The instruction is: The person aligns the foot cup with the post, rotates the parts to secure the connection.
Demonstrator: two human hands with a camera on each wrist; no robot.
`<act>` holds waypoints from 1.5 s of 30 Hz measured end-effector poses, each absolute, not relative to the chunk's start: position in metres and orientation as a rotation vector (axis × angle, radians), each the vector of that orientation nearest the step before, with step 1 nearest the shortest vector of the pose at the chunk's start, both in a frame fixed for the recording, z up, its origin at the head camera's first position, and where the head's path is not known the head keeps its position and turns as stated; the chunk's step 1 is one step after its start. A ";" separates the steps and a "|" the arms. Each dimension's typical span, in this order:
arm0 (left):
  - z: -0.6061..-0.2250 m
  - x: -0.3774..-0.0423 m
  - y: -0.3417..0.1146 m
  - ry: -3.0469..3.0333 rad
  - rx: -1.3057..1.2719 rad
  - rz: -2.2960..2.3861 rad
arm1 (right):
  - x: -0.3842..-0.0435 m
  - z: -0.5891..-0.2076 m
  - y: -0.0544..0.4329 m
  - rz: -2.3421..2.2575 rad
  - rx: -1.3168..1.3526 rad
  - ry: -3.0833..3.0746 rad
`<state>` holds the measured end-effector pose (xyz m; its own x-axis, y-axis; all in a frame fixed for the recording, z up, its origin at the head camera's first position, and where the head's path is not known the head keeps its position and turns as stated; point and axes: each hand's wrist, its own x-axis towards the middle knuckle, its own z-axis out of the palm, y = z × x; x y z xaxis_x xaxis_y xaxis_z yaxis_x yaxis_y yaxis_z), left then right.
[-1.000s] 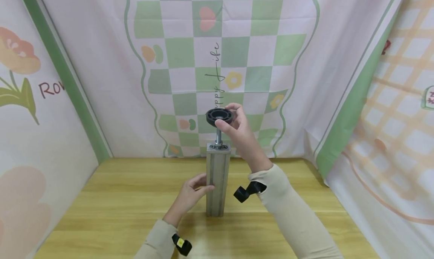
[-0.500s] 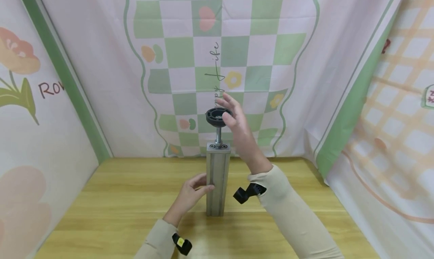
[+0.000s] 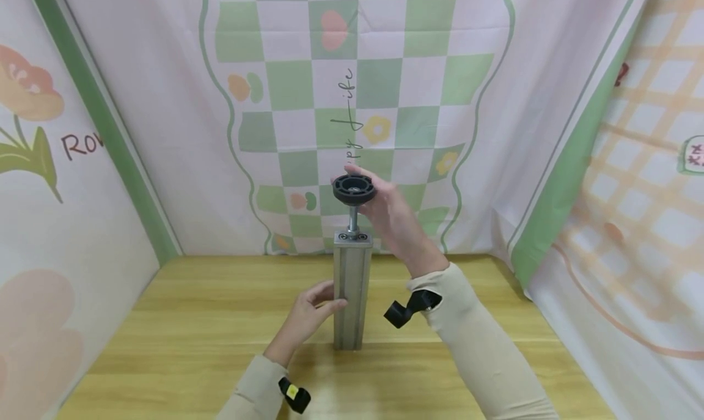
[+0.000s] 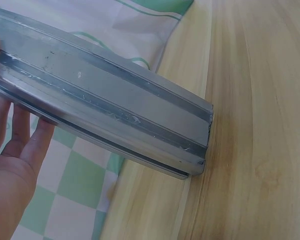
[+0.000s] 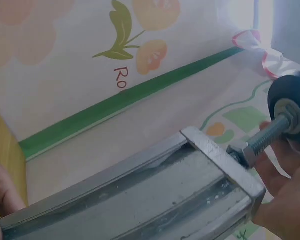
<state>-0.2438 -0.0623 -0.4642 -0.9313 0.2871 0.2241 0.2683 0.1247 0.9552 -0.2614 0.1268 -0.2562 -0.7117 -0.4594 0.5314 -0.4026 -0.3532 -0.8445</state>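
We count one metal post (image 3: 355,279), one bolt (image 3: 353,218), one black disc (image 3: 353,198). Our left hand (image 3: 308,310) grips the upright post between thumb and fingers; above it, our right hand (image 3: 400,224) curls its fingers round the disc's far rim.

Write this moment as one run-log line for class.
metal profile: upright on table | left hand: grips profile | right hand: at black disc, contact unclear
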 end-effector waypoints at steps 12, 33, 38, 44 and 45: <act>-0.465 -0.243 -0.062 2.331 0.609 2.014 | -0.269 -0.264 0.130 -2.238 -1.175 1.746; -0.466 -0.245 -0.063 2.334 0.620 2.006 | -0.250 -0.258 0.118 -2.205 -1.105 2.313; -0.465 -0.245 -0.063 2.349 0.620 1.995 | -0.253 -0.254 0.119 -2.259 -1.148 2.075; -0.466 -0.245 -0.064 2.350 0.624 1.988 | -0.256 -0.257 0.123 -2.255 -1.145 1.894; -0.466 -0.245 -0.064 2.349 0.622 1.989 | -0.256 -0.257 0.123 -2.253 -1.149 1.879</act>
